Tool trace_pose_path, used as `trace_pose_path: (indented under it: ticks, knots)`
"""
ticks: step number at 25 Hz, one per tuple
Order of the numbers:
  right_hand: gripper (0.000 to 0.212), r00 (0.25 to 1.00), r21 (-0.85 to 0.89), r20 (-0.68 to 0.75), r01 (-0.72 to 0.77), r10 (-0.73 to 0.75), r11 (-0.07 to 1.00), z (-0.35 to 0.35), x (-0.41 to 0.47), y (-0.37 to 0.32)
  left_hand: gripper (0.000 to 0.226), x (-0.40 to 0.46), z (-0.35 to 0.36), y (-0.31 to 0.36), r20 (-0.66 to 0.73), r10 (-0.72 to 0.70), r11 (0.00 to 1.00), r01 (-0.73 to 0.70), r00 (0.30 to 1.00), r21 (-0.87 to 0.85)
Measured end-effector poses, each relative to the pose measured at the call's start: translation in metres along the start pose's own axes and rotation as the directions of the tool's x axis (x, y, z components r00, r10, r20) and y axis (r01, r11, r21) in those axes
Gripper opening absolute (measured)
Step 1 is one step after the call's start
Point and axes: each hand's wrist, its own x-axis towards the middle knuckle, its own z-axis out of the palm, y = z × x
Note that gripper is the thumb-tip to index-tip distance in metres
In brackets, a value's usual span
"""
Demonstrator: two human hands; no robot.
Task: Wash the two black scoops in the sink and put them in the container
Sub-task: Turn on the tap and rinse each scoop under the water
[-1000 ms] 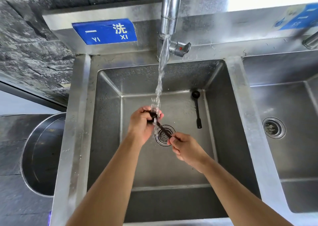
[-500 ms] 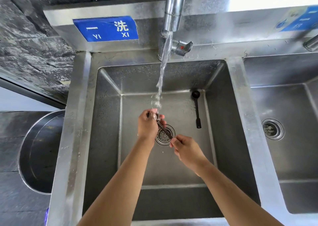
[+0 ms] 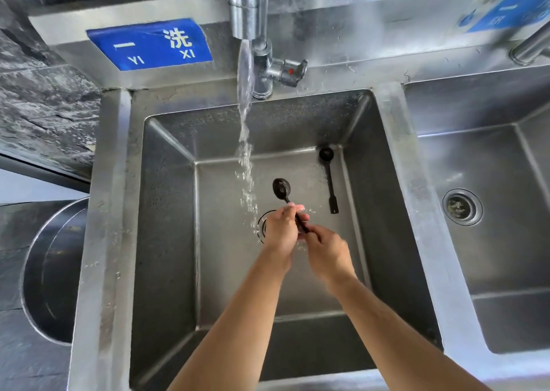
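Rinsing beside the stream, we gripped one black scoop (image 3: 282, 188) by its handle with left hand (image 3: 279, 235) and right hand (image 3: 327, 249), while the second scoop (image 3: 329, 176) lay at two o'clock in the sink (image 3: 166, 241).

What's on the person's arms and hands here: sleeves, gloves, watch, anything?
Nothing worn that shows. Both forearms are bare right to the bottom of the frame, with no sleeve edge in view. The left hand and right hand have no gloves, and no watch, band or ring is visible. The fingers are partly hidden, so a small ring cannot be ruled out.
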Motion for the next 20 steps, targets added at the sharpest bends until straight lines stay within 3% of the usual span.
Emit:
trace_pose_path:
  ticks: [4, 7, 12, 16, 20]
  knots:
    - [0.030, 0.991, -0.137, -0.039, 0.122, -0.129, 0.983, -0.008, 0.011, 0.019, 0.024, 0.012, 0.013, -0.012, -0.019, -0.039, 0.999, 0.039, 0.999, -0.002]
    - [0.030, 0.992, -0.112, -0.039, 0.113, -0.118, 0.987, -0.006, 0.019, 0.031, 0.025, 0.024, 0.020, -0.022, -0.050, -0.055, 0.998, 0.055, 0.997, -0.006]
    - [0.023, 0.993, 0.033, -0.023, -0.117, 0.117, 0.993, -0.005, 0.045, 0.043, 0.017, 0.049, 0.036, -0.031, -0.154, -0.054, 0.997, 0.061, 0.987, 0.038]
    - [0.028, 0.969, 0.121, -0.033, -0.238, 0.243, 0.964, -0.004, 0.080, 0.048, 0.018, 0.076, 0.047, -0.033, -0.151, -0.028, 0.994, 0.043, 0.988, 0.096]
    - [0.024, 0.960, 0.194, -0.034, -0.267, 0.278, 0.944, 0.005, 0.119, 0.042, 0.020, 0.112, 0.058, -0.031, -0.238, 0.017, 0.984, 0.026, 0.971, 0.176]
